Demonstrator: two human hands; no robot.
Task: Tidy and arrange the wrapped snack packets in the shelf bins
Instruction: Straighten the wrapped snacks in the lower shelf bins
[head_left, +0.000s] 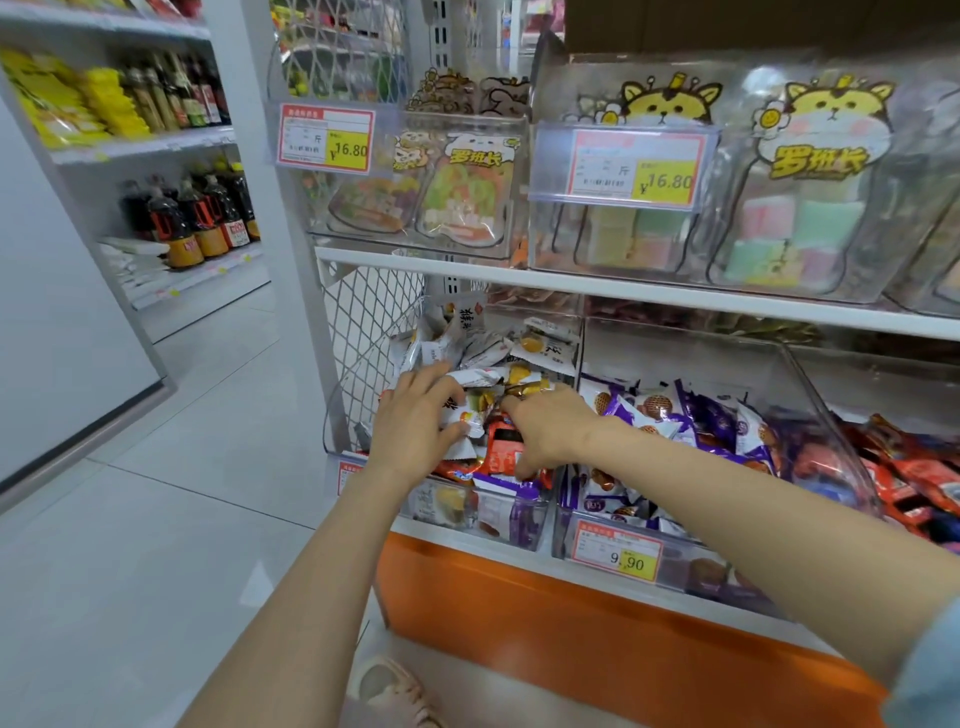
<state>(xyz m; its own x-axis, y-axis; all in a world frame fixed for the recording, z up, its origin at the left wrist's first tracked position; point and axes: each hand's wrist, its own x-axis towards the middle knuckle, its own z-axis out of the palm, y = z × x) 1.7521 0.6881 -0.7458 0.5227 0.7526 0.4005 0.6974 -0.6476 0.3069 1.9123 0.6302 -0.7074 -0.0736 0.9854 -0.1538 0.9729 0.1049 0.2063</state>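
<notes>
Head view: leftmost of three clear plastic bins (483, 514), left hand (415, 431) grip clamped on one white wrapped packet (470, 418), right hand (550, 431) grip clamped on one orange-red packet (501, 441).

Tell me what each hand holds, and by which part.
Left hand pinches a white packet by one end. Right hand lies on a red packet; whether it grips it cannot be told.

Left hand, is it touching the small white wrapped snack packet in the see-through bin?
Touching. The head view shows the left hand with its fingers and thumb closed round the small white wrapped snack packet, with no gap between them.
</notes>
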